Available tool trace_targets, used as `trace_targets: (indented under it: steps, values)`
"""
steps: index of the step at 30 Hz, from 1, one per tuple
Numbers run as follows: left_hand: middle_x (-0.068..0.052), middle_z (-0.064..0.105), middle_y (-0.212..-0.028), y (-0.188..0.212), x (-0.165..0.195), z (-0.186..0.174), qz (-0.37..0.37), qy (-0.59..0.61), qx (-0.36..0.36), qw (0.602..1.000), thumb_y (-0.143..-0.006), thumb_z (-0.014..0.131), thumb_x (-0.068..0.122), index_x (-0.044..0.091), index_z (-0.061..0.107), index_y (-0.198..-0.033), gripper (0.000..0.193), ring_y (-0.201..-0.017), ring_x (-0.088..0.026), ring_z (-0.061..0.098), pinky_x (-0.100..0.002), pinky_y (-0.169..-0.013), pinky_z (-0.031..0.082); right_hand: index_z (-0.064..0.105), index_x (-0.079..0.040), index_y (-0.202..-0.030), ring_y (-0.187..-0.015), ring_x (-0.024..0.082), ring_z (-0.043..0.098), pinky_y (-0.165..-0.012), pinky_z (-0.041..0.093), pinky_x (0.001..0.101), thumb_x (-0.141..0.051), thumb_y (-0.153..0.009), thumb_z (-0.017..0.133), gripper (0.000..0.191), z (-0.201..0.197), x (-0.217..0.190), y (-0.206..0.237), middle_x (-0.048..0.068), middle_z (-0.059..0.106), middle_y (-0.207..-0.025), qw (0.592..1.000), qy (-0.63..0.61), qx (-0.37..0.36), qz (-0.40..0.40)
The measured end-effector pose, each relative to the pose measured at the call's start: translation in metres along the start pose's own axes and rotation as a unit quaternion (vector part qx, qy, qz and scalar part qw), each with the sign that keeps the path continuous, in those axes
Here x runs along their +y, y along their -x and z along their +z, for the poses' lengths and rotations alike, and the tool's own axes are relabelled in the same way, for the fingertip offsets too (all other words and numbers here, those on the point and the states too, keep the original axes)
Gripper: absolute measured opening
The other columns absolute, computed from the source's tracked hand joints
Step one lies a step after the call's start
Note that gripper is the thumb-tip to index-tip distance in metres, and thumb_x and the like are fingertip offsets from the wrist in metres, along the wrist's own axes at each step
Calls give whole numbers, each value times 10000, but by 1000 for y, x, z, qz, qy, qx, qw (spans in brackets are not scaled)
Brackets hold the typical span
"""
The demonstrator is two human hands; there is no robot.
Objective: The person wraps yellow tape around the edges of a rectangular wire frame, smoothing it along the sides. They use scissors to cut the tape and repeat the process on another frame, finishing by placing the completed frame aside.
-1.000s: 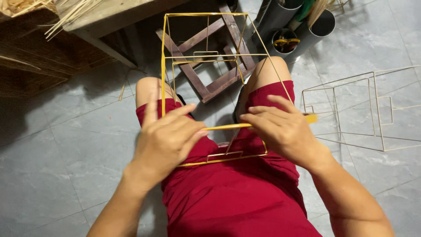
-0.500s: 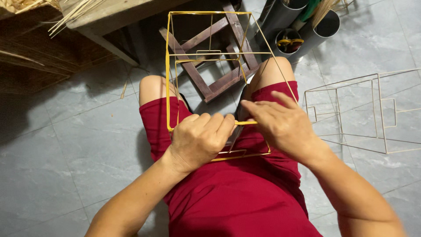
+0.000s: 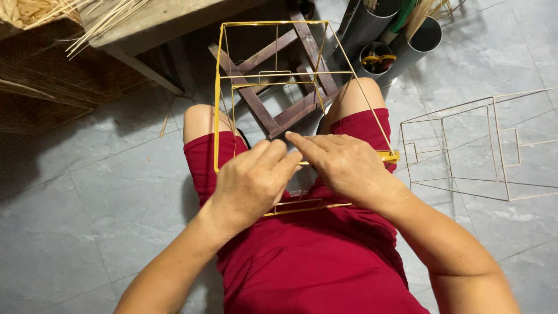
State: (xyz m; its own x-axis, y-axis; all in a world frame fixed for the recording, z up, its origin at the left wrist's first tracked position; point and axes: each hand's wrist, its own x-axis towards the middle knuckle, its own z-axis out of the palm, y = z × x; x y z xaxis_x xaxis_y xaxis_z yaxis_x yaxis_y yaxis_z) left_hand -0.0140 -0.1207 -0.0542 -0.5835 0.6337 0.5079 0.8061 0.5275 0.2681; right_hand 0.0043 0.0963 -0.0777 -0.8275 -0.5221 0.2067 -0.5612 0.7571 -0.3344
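While the yellow stick frame rests on our lap over the red shorts, we are working on its near horizontal bar, and we judge the step in hand to be fixing or binding a joint on that bar. Our left hand is curled almost shut, thumb and forefinger pinched together on the bar at about the middle of the frame's near face. Our right hand lies across the same bar from 3 o'clock, fingers loosely bent, its forefinger stretched to meet the left fingertips; whether it grips anything besides the bar we cannot tell. The bar's yellow end pokes out past the right wrist.

The next move seems to call for steady, light pinching, as the sticks look thin and springy.

At 12 o'clock, beyond our knees, a dark wooden stool frame lies on the grey tiled floor, seen through the yellow cage. At 1 o'clock stand grey pipes holding sticks. At 3 o'clock sits a pale stick frame, well apart. At 11 o'clock loose straw-coloured sticks overhang a wooden bench. Nothing blocks our hands.
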Motion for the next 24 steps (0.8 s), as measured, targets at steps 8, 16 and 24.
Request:
trace_targets:
  steps: [8, 16, 24]
  values:
    - [-22, 556, -767, 10, -6, -11, -47, 5, -25, 999, -874, 833, 305, 111, 673, -864, 252, -689, -183, 604, -333, -589, 483, 542, -85, -1459, -953, 244, 705, -980, 538, 448, -37, -824, 681, 652, -26, 31, 28, 80, 726, -1027, 997, 76, -11, 15]
    - [-67, 645, -953, -12, 11, -12, -28, 49, -12, 998, -849, 787, 221, 44, 714, -1121, 333, -896, -233, 637, -361, -776, 504, 453, -69, -1533, -1422, 264, 504, -1084, 498, 397, -178, -886, 731, 713, -42, 63, 90, 133, 513, -1542, 931, -327, 71, 147]
    - [-84, 617, -963, -39, 72, 83, -13, 50, -72, 996, -921, 663, 126, 60, 640, -995, 101, -898, -232, 659, -370, -773, 540, 531, 3, -1456, -1138, 131, 592, -797, 547, 277, -76, -877, 710, 611, 38, 102, 172, 68, 636, -1315, 805, -507, 95, 293]
